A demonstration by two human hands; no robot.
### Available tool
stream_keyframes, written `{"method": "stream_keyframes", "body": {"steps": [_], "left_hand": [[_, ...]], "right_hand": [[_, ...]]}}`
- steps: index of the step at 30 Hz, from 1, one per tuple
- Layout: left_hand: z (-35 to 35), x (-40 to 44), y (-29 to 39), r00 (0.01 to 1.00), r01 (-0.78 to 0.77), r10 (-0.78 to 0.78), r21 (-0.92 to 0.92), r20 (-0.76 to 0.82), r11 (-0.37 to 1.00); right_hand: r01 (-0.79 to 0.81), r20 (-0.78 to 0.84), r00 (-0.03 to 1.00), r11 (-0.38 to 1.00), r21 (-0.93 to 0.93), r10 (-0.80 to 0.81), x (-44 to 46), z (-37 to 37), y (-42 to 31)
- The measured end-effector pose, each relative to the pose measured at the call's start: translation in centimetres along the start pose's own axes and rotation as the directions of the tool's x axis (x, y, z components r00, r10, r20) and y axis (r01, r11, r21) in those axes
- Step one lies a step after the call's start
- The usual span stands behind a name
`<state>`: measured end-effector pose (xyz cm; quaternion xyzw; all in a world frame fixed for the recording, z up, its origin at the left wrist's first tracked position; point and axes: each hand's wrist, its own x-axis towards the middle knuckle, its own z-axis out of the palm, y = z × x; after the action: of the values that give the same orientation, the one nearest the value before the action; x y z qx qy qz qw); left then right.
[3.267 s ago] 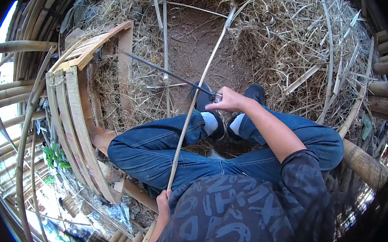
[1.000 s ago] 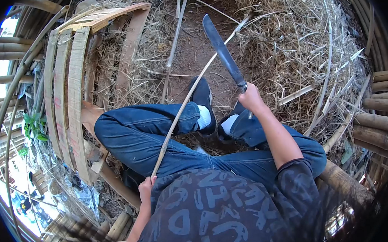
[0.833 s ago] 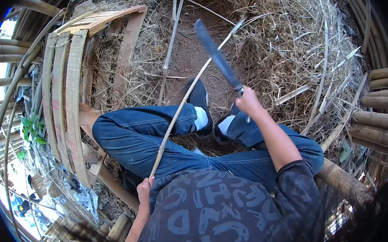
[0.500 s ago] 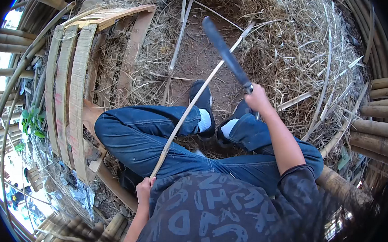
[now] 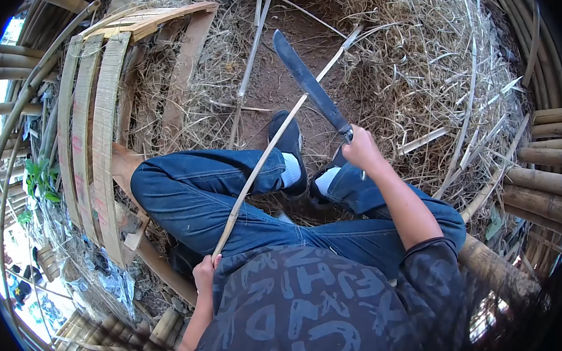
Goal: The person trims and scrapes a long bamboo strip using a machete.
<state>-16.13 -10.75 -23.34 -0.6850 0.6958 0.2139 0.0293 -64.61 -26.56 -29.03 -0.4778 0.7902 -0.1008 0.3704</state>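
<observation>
My left hand [image 5: 204, 275] is closed around the near end of a long, thin bamboo strip [image 5: 254, 169] at my left hip. The strip slants up and away across my thigh, its far end above the dirt floor. My right hand [image 5: 361, 149] grips the handle of a machete [image 5: 310, 82]. Its long dark blade points up and to the left and lies across the far half of the strip, hiding a short piece of it. Whether the edge bites into the strip I cannot tell.
A slatted wooden crate [image 5: 109, 116] stands at my left. Dry straw and shavings [image 5: 424, 80] cover much of the ground. Loose strips [image 5: 253, 53] lie ahead, and bamboo poles [image 5: 542, 183] wall the right side. My shoes [image 5: 285, 146] rest below the blade.
The machete has moved left and toward me along the strip, with my right hand slightly lower. My left hand keeps its hold, and the whole view has shifted a little.
</observation>
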Motion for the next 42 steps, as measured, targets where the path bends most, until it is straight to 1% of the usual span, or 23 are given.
{"method": "stream_keyframes", "body": {"steps": [2, 4, 5, 8, 10, 11, 12, 14, 16, 18, 19, 20, 24, 26, 27, 29, 30, 32, 35, 36, 38, 40, 42], "left_hand": [[-0.1, 0.2, 0.5, 1.0, -0.016, 0.015, -0.019, -0.022, 1.0], [-0.5, 0.0, 1.0, 0.999, -0.016, 0.015, -0.029, -0.038, 0.999], [-0.7, 0.0, 1.2, 1.0, -0.006, 0.005, -0.023, -0.031, 1.0], [-0.3, -0.4, 0.6, 0.999, 0.009, -0.009, -0.005, -0.036, 1.0], [0.2, -0.3, 0.2, 0.999, 0.008, -0.008, -0.004, -0.053, 1.0], [0.2, -0.1, 0.1, 0.999, 0.002, -0.003, -0.006, -0.053, 1.0], [0.2, 0.1, 0.0, 0.999, -0.004, 0.004, -0.007, -0.05, 1.0], [0.3, -0.1, -0.1, 0.999, -0.017, 0.017, -0.002, -0.033, 1.0], [0.1, -0.1, -0.1, 1.0, 0.0, 0.0, -0.01, -0.028, 1.0], [-0.1, -0.1, 0.2, 1.0, 0.008, -0.008, -0.007, -0.03, 1.0], [-0.2, -0.2, 0.5, 0.999, 0.022, -0.022, -0.006, -0.036, 1.0], [-0.4, -0.2, 0.7, 0.999, 0.025, -0.025, -0.007, -0.039, 1.0], [-0.2, 0.0, 0.7, 0.999, 0.033, -0.034, -0.024, -0.03, 0.999], [-0.2, -0.1, 0.6, 0.999, 0.029, -0.029, -0.018, -0.016, 0.999], [-0.3, -0.1, 0.6, 0.999, 0.041, -0.042, -0.017, -0.019, 0.999], [-0.1, 0.1, 0.7, 0.999, 0.048, -0.048, -0.02, -0.015, 0.999], [-0.1, 0.1, 0.7, 0.999, 0.032, -0.033, -0.029, -0.022, 0.999], [-0.1, 0.0, 0.3, 0.999, 0.016, -0.017, -0.031, -0.03, 0.999], [0.4, -0.2, -0.3, 0.998, -0.009, 0.01, 0.029, -0.056, 1.0], [0.5, -0.2, -0.3, 0.998, -0.015, 0.017, 0.028, -0.062, 0.999], [0.4, -0.3, -0.2, 0.998, -0.009, 0.011, 0.027, -0.067, 1.0], [0.2, -0.1, 0.3, 0.997, -0.016, 0.018, 0.018, -0.074, 1.0], [-0.1, -0.1, 0.3, 0.998, -0.013, 0.015, 0.019, -0.063, 1.0]], "right_hand": [[0.032, -0.014, 0.999, 0.999, -0.036, -0.032, 1.1, -1.2, 0.5], [-0.012, 0.002, 1.0, 0.994, 0.107, 0.012, 2.1, -1.7, 0.6], [-0.022, -0.063, 0.998, 0.994, 0.108, 0.029, 2.4, -1.4, 0.4], [-0.038, -0.076, 0.996, 0.994, 0.106, 0.046, 1.3, 0.5, -0.3], [0.081, -0.06, 0.995, 0.991, 0.104, -0.075, 0.0, 1.8, 0.9], [0.116, -0.042, 0.993, 0.988, 0.098, -0.113, -0.8, 2.7, 1.1], [0.149, 0.026, 0.989, 0.989, -0.011, -0.149, -2.5, 2.3, -0.7], [0.111, 0.145, 0.984, 0.993, -0.029, -0.106, -3.5, 1.5, -3.6], [0.116, 0.136, 0.984, 0.993, -0.027, -0.111, -2.8, 1.5, -3.5], [0.051, 0.039, 0.998, 0.998, -0.036, -0.05, -1.0, 1.4, -1.7], [0.059, 0.002, 0.998, 0.998, 0.003, -0.059, 0.1, 1.1, -1.1], [-0.028, -0.008, 1.0, 0.997, 0.072, 0.029, 0.9, 0.5, -0.5], [-0.016, -0.1, 0.995, 0.995, 0.097, 0.026, 1.1, 1.4, 0.1], [-0.041, -0.003, 0.999, 0.995, 0.092, 0.042, -1.0, 2.4, -0.6], [0.018, 0.004, 1.0, 0.995, 0.102, -0.018, -2.7, 2.8, -1.3], [0.062, 0.103, 0.992, 0.997, 0.051, -0.067, -4.9, 4.7, -1.9], [0.08, 0.164, 0.982, 0.994, 0.073, -0.091, -6.6, 3.5, -4.5], [0.172, 0.195, 0.966, 0.985, -0.006, -0.168, -7.4, 4.3, -5.2], [0.161, 0.255, 0.954, 0.987, 0.002, -0.156, -6.7, 3.1, -5.1], [0.152, 0.203, 0.969, 0.988, -0.033, -0.142, -6.2, 2.8, -4.3], [0.095, 0.107, 0.989, 0.993, 0.071, -0.102, -4.3, 3.4, -2.0], [-0.006, 0.07, 0.998, 0.985, 0.17, -0.006, -3.6, 2.3, -1.7], [0.008, 0.033, 0.999, 0.984, 0.178, -0.014, -3.9, 2.7, -1.4]]}}
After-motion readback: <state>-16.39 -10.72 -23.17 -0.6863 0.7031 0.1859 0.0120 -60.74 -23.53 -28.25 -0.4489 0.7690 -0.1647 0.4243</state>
